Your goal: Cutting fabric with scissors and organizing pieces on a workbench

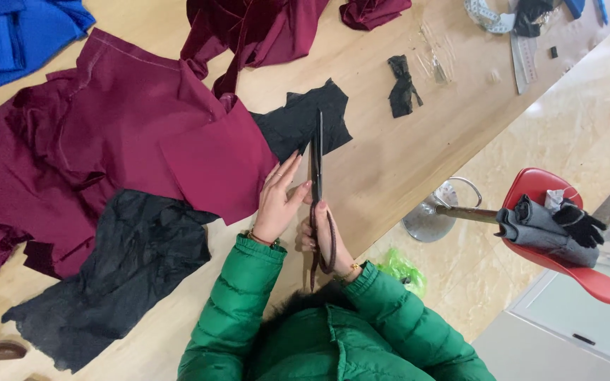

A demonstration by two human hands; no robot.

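My right hand (325, 236) grips the loop handles of large dark scissors (316, 164), whose blades point away from me across a black fabric piece (298, 121). My left hand (278, 201) lies flat, fingers spread, on the edge of a burgundy fabric panel (142, 134) just left of the blades, with its thumb touching the scissors. Both arms wear green puffer sleeves.
A wooden table (397, 162) holds a black sheer fabric piece (121, 275), blue fabric (8, 35), more burgundy cloth (262, 28), a small black scrap (402, 86), a ruler and tape measure (513, 32). A red stool (566, 240) with grey clothing stands to the right.
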